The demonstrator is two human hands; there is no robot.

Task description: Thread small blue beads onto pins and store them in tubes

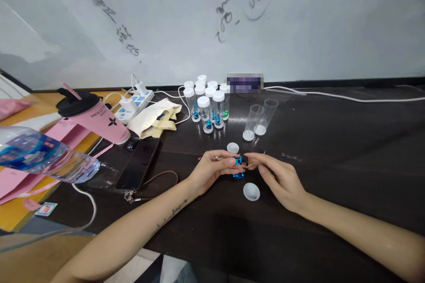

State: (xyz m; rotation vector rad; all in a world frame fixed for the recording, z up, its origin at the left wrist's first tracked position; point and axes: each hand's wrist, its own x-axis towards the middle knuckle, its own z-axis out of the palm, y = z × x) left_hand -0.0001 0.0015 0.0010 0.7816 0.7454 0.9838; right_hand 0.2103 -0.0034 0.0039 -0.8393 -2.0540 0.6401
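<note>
My left hand [212, 170] pinches a small shiny blue-and-black piece [237, 161] between thumb and fingers, above the dark table. A thin pale strand with a pinkish end sticks out to the left of those fingers. From the other side, my right hand [279, 179] has its closed fingertips at the black end of the piece; its thumb sits a little lower. Below the hands lies a white round cap [251, 191], and another white cap [233, 147] is just behind them. Two clear uncapped tubes [253, 120] with white bottoms stand farther back.
Several white-capped clear tubes [218, 108] with small blue or green pieces inside stand behind. Leftward are a phone [137, 163] with a strap, a cream pouch [153, 118], a power strip [143, 98], a tilted pink cup [102, 119] and a plastic bottle [43, 152]. A whiteboard [186, 35] rises behind.
</note>
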